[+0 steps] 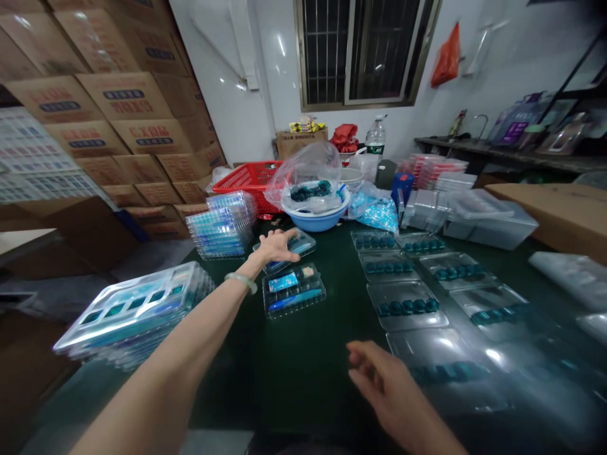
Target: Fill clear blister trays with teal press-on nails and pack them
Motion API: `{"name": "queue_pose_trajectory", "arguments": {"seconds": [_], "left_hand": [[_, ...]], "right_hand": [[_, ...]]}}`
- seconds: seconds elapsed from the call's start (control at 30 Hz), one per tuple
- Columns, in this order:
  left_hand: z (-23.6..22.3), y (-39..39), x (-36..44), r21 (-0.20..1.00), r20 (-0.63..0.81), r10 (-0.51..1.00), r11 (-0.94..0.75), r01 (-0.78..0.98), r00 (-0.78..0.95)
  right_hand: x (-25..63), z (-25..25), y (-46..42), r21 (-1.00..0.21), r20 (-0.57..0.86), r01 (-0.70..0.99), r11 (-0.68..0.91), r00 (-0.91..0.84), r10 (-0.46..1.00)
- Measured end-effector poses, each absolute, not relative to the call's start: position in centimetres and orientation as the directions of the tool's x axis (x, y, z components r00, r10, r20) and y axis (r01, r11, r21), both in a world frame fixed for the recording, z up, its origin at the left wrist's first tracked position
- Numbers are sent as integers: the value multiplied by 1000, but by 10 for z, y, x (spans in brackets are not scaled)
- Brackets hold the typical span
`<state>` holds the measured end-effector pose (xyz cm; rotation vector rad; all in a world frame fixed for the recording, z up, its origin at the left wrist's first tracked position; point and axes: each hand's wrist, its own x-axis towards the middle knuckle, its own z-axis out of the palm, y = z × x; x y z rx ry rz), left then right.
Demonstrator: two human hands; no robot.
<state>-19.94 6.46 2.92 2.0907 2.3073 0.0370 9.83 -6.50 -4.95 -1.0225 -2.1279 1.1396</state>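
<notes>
My left hand [279,245] reaches forward with its fingers spread over a clear plastic tray [305,242], a pen-like blue item inside. Whether the fingertips touch that tray I cannot tell. Just nearer lies a second clear tray [294,291], holding a blue pen [294,299], a small blue patterned packet [283,282] and a pale piece. My right hand [386,385] hovers low over the dark green table, fingers loosely curled, thumb apart, nothing seen in it. Beside it is an opened clear case [436,347] with teal pieces, blurred.
Rows of open clear cases with teal blocks [408,307] cover the right side. Stacks of filled trays [137,309] stand at left. Toward the back are a blue basin [315,221], a red basket [249,179], a bag of blue packets [377,208] and plastic boxes [488,218].
</notes>
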Motion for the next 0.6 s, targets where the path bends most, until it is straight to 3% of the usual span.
{"name": "queue_pose_trajectory", "arguments": {"seconds": [0.3,0.43,0.53,0.6], "left_hand": [[4,85,-230,4,-110,975,192,981,-191],[10,57,-209,42,-68,997,34,999,-31],[0,27,-188,70,-110,984,-136,988,143],[-10,11,-179,63,-118,978,-165,984,172]], "right_hand": [[110,-81,-65,-787,10,485,382,-609,793],[103,-76,-67,-790,5,471,393,-636,772],[98,-70,-70,-781,5,461,420,-669,743],[96,-69,-72,-782,22,449,434,-675,738]]}}
